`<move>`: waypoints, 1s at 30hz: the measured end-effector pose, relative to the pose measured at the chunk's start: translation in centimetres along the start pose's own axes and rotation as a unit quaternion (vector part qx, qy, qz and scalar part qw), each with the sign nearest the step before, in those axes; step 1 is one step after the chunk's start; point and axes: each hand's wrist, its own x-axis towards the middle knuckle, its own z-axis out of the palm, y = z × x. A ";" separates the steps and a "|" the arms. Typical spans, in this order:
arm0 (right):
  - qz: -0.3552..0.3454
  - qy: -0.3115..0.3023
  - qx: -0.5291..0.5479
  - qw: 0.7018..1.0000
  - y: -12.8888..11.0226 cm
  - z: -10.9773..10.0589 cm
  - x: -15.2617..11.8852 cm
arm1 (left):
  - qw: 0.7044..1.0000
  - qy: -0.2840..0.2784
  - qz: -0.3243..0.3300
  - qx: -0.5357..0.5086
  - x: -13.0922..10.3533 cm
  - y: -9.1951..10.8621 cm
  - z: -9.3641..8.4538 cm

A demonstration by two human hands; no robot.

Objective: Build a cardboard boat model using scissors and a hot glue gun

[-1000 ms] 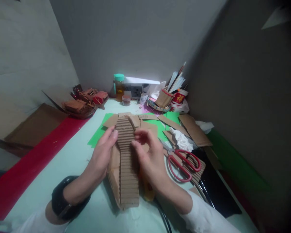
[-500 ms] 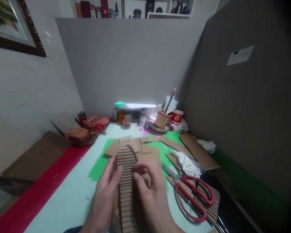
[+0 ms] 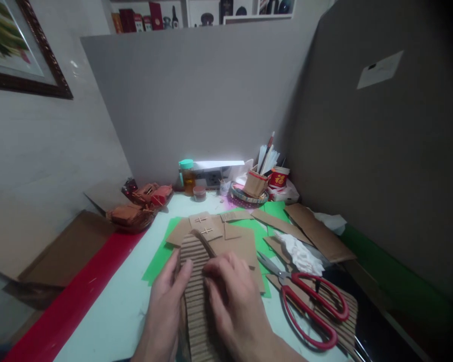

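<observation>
The left hand holds a long piece of corrugated cardboard in front of the person, above the pale mint table. Its thumb lies on the ribbed face, and the other fingers close around the left edge. The piece is brown, with rounded top and even ridges running across; its lower end goes out of view. A thin, dark brown strip bends in a soft curve down the upper right edge. The right hand is at this edge with its fingers curled close together; whether they pinch the strip or the board, I cannot tell.

Behind the piece lie flat, smooth cardboard sheets on bright green paper; a small panel carries two thin crosses. To the right, scissors with red looped handles and metal blades rest partly on another ribbed piece, just beside a crumpled white tissue.
</observation>
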 end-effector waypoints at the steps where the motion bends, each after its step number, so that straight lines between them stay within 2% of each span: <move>1: -0.008 0.006 -0.001 1.000 0.0 0.0 0.0 | 1.000 -0.003 0.002 -0.001 -0.1 0.1 0.0; 7: -0.067 0.055 -0.046 0.995 -0.3 0.5 -0.4 | 1.000 -0.022 -0.009 -0.020 -0.5 0.5 0.0; 9: -0.077 0.052 -0.070 0.993 -0.4 0.4 -0.2 | 1.000 -0.018 -0.006 -0.017 -0.6 0.7 0.1; 12: -0.074 0.033 -0.090 0.993 -0.5 -0.3 0.4 | 1.000 -0.023 -0.006 -0.006 -0.7 0.9 0.4; 16: -0.058 0.065 -0.045 0.995 -0.4 -1.9 1.6 | 0.997 -0.069 -0.011 0.025 -0.9 0.7 0.6; 22: -0.039 -0.004 0.004 0.999 0.1 -3.2 2.6 | 0.988 -0.097 -0.019 0.116 -1.0 0.5 0.1; 25: -0.022 -0.006 0.015 1.000 0.2 -3.3 2.6 | 0.985 -0.110 -0.019 0.134 -1.4 0.8 0.3; 28: -0.023 0.000 0.016 1.000 0.1 -3.3 2.6 | 0.991 -0.098 -0.049 0.079 -1.9 1.1 0.6; 30: -0.029 0.008 0.019 0.999 0.0 -3.3 2.6 | 0.990 -0.084 -0.111 -0.011 -2.1 1.2 0.8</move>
